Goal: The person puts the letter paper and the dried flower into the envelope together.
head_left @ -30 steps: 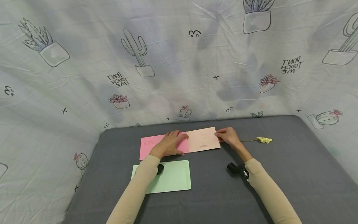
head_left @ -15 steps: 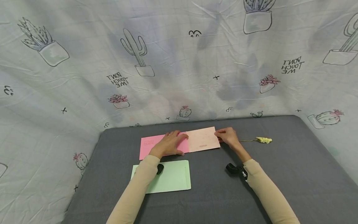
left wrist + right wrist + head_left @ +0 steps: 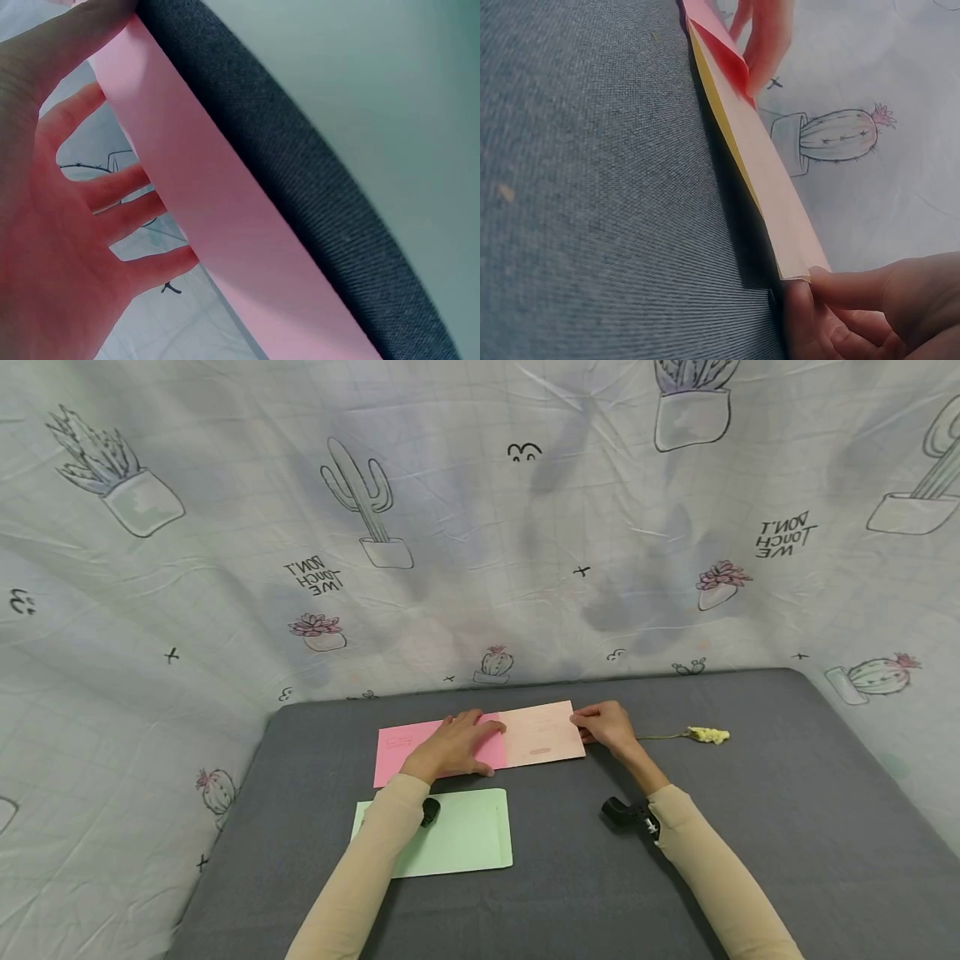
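Note:
A pink envelope [image 3: 399,750] lies near the table's far side. From its right end sticks a peach card [image 3: 542,732], its left part hidden inside. My left hand [image 3: 454,747] rests on the envelope near that end with fingers spread; in the left wrist view the straight fingertips touch one long edge and the thumb lies by the other. My right hand [image 3: 609,727] pinches the card's right edge between thumb and fingers. In the right wrist view a yellow strip [image 3: 718,105] runs along the card's underside, and the envelope's mouth [image 3: 731,60] bulges up.
A light green envelope [image 3: 465,839] lies nearer, partly under my left forearm. Right of my right hand is a yellow flower [image 3: 707,736] on a thin stem. Behind the grey table [image 3: 570,868] hangs a cactus-print cloth [image 3: 450,527].
My right hand has moved slightly left with the peach card, so a little less of it shows outside the pink envelope. My left hand has stayed in place.

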`<state>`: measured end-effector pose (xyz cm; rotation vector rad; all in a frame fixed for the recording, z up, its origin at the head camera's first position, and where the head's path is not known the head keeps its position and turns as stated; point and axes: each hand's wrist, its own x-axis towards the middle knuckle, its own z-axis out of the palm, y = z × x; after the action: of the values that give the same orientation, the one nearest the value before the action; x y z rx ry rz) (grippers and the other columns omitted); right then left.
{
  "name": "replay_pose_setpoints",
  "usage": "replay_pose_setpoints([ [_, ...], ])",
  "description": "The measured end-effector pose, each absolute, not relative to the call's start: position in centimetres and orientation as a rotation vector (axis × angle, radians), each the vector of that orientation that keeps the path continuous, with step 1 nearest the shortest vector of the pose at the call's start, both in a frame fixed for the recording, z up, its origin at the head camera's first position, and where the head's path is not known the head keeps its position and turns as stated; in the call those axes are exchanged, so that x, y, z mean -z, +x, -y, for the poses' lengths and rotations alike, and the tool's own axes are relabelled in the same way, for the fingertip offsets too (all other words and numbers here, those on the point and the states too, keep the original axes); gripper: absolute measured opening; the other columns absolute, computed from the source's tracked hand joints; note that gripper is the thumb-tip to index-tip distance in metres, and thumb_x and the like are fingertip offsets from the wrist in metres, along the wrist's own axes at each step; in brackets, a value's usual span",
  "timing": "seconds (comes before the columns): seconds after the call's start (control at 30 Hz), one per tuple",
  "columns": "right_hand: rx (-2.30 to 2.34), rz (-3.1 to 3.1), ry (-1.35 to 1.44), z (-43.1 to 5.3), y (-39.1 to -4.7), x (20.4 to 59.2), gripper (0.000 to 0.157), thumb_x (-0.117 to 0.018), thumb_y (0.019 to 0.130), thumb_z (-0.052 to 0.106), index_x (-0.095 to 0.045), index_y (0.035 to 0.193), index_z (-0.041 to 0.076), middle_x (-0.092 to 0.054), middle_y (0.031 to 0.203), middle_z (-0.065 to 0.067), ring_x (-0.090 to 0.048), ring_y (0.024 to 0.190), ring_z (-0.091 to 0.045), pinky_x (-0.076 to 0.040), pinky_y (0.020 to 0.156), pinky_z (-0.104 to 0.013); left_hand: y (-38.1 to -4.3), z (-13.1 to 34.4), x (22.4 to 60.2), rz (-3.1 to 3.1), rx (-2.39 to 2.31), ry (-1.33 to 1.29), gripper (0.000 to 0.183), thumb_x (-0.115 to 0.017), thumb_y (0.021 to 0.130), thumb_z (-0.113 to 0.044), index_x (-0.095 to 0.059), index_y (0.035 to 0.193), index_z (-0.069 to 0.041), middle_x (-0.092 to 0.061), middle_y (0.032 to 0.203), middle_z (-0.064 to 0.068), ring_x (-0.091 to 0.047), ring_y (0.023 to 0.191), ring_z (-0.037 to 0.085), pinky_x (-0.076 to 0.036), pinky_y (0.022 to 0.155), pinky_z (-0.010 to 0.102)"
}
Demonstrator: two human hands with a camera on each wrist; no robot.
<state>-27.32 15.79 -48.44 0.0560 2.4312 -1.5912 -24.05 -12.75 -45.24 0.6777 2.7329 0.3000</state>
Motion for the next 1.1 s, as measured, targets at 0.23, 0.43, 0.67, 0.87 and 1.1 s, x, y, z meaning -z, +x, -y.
replay_pose_setpoints([
  [0.23,1.578,-2.462,0.065,-15.8,-27.1,48.3,0.027,-0.066,0.093,0.011,-0.069,0.108,-0.012,-0.07,0.09,-0.022,-0.063,0.064,-0.011,-0.058,0.062,-0.028,-24.1,12.7,45.2,-2.736,-0.297,0.679,0.074,-0.081,0.078,-0.043,-0.047,0.142,-0.03,-0.042,0.146,0.009,-0.036,0.137,0.029,-0.022,0.114,0.055],
  [0.43,1.555,-2.537,0.045,-15.5,-26.9,48.1,0.023,-0.069,0.091,0.01,-0.071,0.102,-0.01,-0.071,0.086,-0.021,-0.066,0.062,-0.014,-0.057,0.059,-0.028,-24.0,12.7,45.2,-2.737,-0.317,0.673,0.074,-0.082,0.078,-0.042,-0.047,0.141,-0.029,-0.042,0.145,0.009,-0.036,0.137,0.03,-0.021,0.115,0.056],
  [0.67,1.522,-2.592,-0.015,-14.7,-26.7,47.8,0.022,-0.069,0.09,0.007,-0.07,0.103,-0.011,-0.071,0.088,-0.024,-0.069,0.065,-0.021,-0.058,0.059,-0.03,-24.0,12.7,45.2,-2.743,-0.303,0.675,0.075,-0.082,0.078,-0.043,-0.047,0.142,-0.029,-0.043,0.144,0.009,-0.037,0.136,0.029,-0.022,0.115,0.054],
  [0.87,1.486,-2.605,-0.049,-14.2,-26.4,47.8,0.022,-0.069,0.089,0.004,-0.07,0.104,-0.011,-0.071,0.089,-0.025,-0.071,0.068,-0.025,-0.058,0.059,-0.03,-24.0,12.7,45.2,-2.737,-0.307,0.666,0.075,-0.082,0.077,-0.042,-0.046,0.142,-0.028,-0.042,0.144,0.01,-0.037,0.136,0.03,-0.021,0.115,0.055],
  [1.1,1.437,-2.646,-0.078,-13.6,-26.2,47.7,0.022,-0.07,0.088,0.005,-0.07,0.104,-0.01,-0.072,0.087,-0.023,-0.07,0.064,-0.023,-0.057,0.056,-0.03,-24.1,12.7,45.3,-2.745,-0.299,0.679,0.075,-0.081,0.078,-0.043,-0.046,0.142,-0.029,-0.042,0.144,0.01,-0.038,0.136,0.031,-0.022,0.115,0.055],
])
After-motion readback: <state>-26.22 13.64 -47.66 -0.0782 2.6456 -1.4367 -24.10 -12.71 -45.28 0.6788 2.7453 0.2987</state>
